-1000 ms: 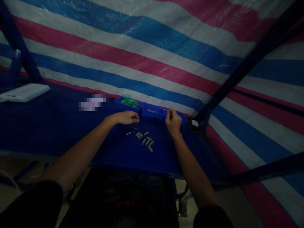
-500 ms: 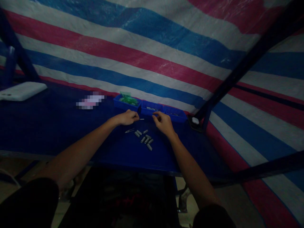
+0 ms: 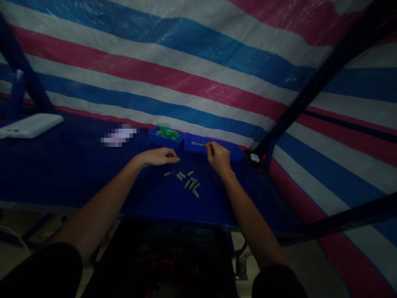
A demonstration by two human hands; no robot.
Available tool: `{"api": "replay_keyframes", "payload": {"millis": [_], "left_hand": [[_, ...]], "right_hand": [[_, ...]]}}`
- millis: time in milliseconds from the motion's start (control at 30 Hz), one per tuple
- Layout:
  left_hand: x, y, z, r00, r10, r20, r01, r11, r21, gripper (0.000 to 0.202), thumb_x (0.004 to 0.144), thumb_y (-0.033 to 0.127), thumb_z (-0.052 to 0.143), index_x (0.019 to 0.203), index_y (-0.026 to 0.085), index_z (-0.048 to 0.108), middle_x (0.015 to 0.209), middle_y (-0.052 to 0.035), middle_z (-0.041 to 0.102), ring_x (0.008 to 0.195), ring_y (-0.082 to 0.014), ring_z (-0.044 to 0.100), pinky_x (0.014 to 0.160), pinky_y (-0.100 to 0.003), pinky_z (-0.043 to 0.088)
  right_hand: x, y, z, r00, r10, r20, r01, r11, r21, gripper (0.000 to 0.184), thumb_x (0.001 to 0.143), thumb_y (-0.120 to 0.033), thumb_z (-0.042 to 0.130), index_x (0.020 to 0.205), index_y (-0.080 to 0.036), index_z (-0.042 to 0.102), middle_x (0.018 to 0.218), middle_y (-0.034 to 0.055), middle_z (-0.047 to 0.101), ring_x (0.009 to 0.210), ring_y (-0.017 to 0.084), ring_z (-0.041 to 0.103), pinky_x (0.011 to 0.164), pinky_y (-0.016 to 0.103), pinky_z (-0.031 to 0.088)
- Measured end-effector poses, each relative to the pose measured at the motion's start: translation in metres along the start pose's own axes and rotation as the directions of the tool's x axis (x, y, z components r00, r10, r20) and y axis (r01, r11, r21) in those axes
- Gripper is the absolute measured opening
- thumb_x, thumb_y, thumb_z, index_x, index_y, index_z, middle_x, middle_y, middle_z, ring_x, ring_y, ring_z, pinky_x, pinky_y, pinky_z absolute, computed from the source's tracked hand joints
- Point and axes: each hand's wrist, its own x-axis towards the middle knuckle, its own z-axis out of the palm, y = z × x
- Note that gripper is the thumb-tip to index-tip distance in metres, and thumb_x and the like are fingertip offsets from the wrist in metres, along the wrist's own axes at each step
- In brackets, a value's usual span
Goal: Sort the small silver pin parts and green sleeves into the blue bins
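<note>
My left hand [image 3: 159, 157] hovers over the table in front of the green-filled bin, its fingers curled together; what they hold, if anything, is hidden. My right hand [image 3: 218, 158] is at the front of the blue bins, thumb and fingers pinched near the middle bin [image 3: 194, 148]. Thin metal pieces [image 3: 197, 143] show in that bin. Several short grey metal cylinders [image 3: 192, 182] lie loose on the blue table between my forearms. Left of them are a few thin metal pins [image 3: 169, 173].
A blue bin [image 3: 152, 135] holds green plastic pieces [image 3: 168, 133]. The right bin [image 3: 237, 154] is partly behind my right hand. A white device [image 3: 34, 125] lies far left, a blurred paper [image 3: 119, 135] nearer. A small white case [image 3: 254, 157] sits by the right frame post [image 3: 269, 153].
My right hand has moved slightly right along the bins, its fingers closing together. The left hand has turned and shifted a little left; the thin pin at its fingertips no longer shows.
</note>
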Motion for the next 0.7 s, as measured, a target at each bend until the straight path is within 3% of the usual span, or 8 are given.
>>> {"api": "replay_keyframes", "payload": {"millis": [67, 133, 267, 400, 533, 600, 700], "left_hand": [[-0.017, -0.002, 0.004, 0.996, -0.067, -0.065, 0.071, 0.995, 0.066, 0.038, 0.074, 0.047, 0.048, 0.095, 0.017, 0.058, 0.096, -0.0054, 0.063, 0.087, -0.0178, 0.055, 0.073, -0.026, 0.041], [-0.032, 0.000, 0.010, 0.981, -0.142, -0.135, 0.167, 0.967, 0.194, 0.037, 0.070, 0.047, 0.054, 0.096, 0.020, 0.059, 0.101, -0.0053, 0.062, 0.097, -0.0221, 0.051, 0.079, -0.031, 0.040], [-0.037, 0.008, 0.021, 0.972, -0.197, -0.128, 0.229, 0.913, 0.338, 0.027, 0.071, 0.041, 0.056, 0.093, 0.026, 0.061, 0.110, -0.0051, 0.057, 0.108, -0.0281, 0.044, 0.084, -0.044, 0.036], [0.000, 0.011, 0.029, 0.988, -0.104, -0.111, 0.134, 0.943, 0.305, 0.024, 0.071, 0.036, 0.055, 0.090, 0.023, 0.061, 0.104, -0.0045, 0.061, 0.103, -0.0248, 0.049, 0.083, -0.039, 0.037], [0.050, 0.010, 0.037, 0.999, -0.025, -0.044, 0.027, 0.998, 0.061, 0.025, 0.069, 0.032, 0.056, 0.088, 0.016, 0.059, 0.090, -0.0045, 0.066, 0.083, -0.0168, 0.059, 0.071, -0.025, 0.042], [0.066, 0.008, 0.041, 0.997, 0.017, -0.077, -0.015, 0.999, 0.036, 0.022, 0.070, 0.029, 0.055, 0.087, 0.016, 0.059, 0.089, -0.0039, 0.066, 0.082, -0.0159, 0.060, 0.070, -0.023, 0.043], [0.071, 0.003, 0.044, 0.992, 0.082, -0.100, -0.076, 0.995, 0.060, 0.021, 0.072, 0.029, 0.052, 0.089, 0.017, 0.059, 0.090, -0.0026, 0.066, 0.083, -0.0151, 0.059, 0.071, -0.023, 0.042]], "right_hand": [[0.006, 0.023, -0.005, 0.978, 0.177, -0.114, -0.182, 0.982, -0.039, 0.030, 0.089, -0.035, 0.034, 0.098, -0.016, 0.055, 0.082, 0.0093, 0.063, 0.075, 0.020, 0.058, 0.068, 0.028, 0.038], [0.006, 0.046, -0.007, 0.931, 0.329, -0.156, -0.342, 0.937, -0.066, 0.033, 0.086, -0.036, 0.039, 0.111, -0.016, 0.049, 0.079, 0.0082, 0.062, 0.073, 0.021, 0.058, 0.067, 0.030, 0.038], [-0.006, 0.070, -0.002, 0.886, 0.460, -0.064, -0.464, 0.883, -0.073, 0.051, 0.081, -0.040, 0.049, 0.123, -0.014, 0.038, 0.074, 0.0078, 0.061, 0.071, 0.024, 0.058, 0.064, 0.031, 0.039], [-0.015, 0.057, 0.006, 0.916, 0.402, 0.014, -0.402, 0.916, 0.012, 0.052, 0.082, -0.042, 0.047, 0.125, -0.015, 0.036, 0.071, 0.0052, 0.061, 0.070, 0.022, 0.058, 0.062, 0.029, 0.039], [-0.015, 0.031, 0.021, 0.960, 0.227, 0.165, -0.251, 0.957, 0.145, 0.047, 0.082, -0.040, 0.048, 0.123, -0.018, 0.040, 0.066, 0.0002, 0.058, 0.063, 0.017, 0.056, 0.058, 0.024, 0.038], [-0.016, 0.022, 0.029, 0.954, 0.137, 0.265, -0.193, 0.961, 0.198, 0.041, 0.082, -0.041, 0.050, 0.117, -0.020, 0.046, 0.065, -0.0012, 0.056, 0.060, 0.014, 0.055, 0.054, 0.022, 0.037], [-0.019, 0.017, 0.036, 0.930, 0.046, 0.366, -0.137, 0.964, 0.227, 0.032, 0.081, -0.037, 0.053, 0.109, -0.022, 0.053, 0.064, -0.0024, 0.055, 0.056, 0.012, 0.052, 0.052, 0.021, 0.035]]}}
